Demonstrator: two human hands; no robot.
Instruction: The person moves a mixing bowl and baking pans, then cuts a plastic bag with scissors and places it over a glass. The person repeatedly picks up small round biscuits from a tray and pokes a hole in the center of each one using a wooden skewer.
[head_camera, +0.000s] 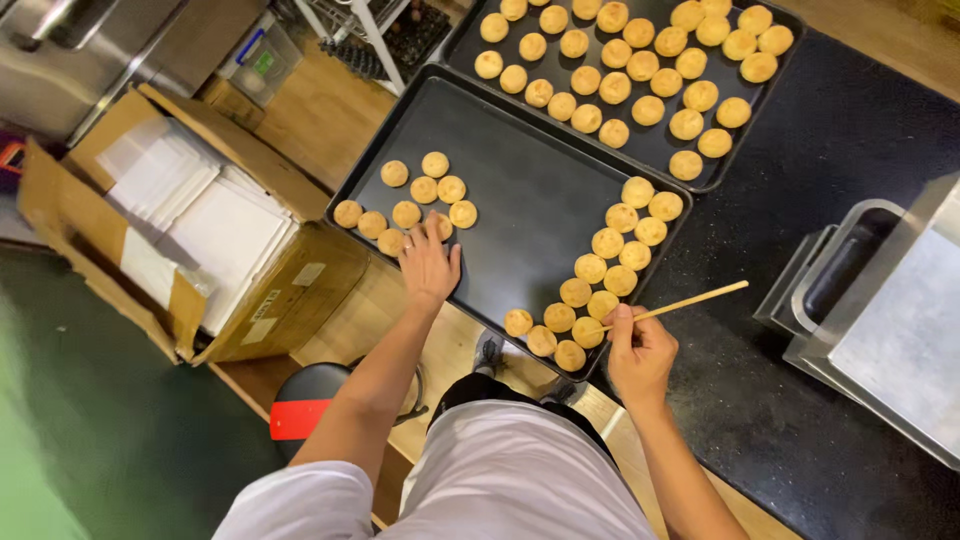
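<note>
Currently the right hand (638, 350) pinches a thin wooden stick (680, 303) in closed fingers, its lower end at the round pastries (590, 298) along the near tray's (530, 190) right edge. Left hand (428, 265) lies open and flat on the tray's near-left edge, fingertips touching a smaller pastry cluster (415, 203). A second, fuller tray (790, 40) sits just beyond on the black worktop (790, 400). Open cardboard box (190, 220) of white sheets stands left of the trays.
</note>
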